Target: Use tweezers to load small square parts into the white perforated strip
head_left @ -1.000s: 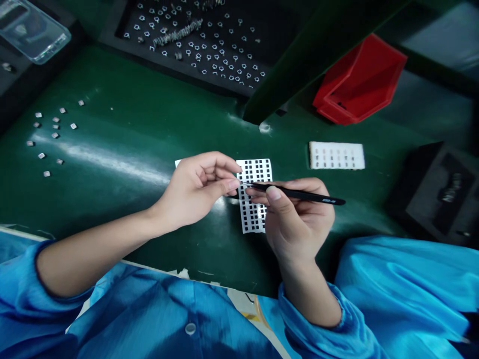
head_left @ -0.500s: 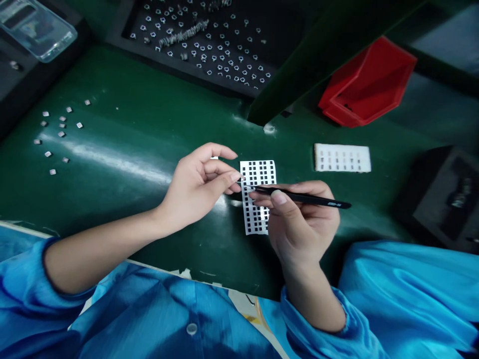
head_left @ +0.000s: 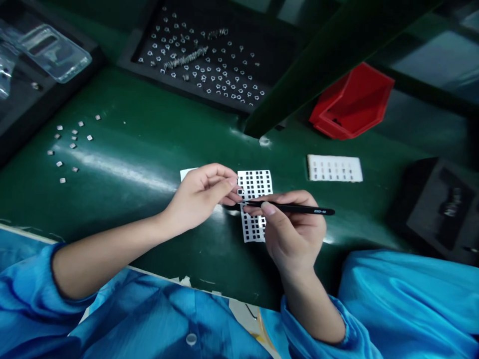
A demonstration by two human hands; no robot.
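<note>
Left forefinger (head_left: 219,168) nearer thumb (head_left: 225,186), metal pieces (head_left: 186,59) in black tray (head_left: 168,80)

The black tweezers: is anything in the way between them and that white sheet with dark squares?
Nothing visible stands between the black tweezers and the white sheet. The left hand is close by, its fingertips beside the tweezers' tip near the sheet's left edge. The right hand hides part of the sheet from view.

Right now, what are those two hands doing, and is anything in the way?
Right hand gripping black tweezers. Left hand close to their tips, its hold unclear. Black-squared white sheet partly hidden behind both hands.
</note>
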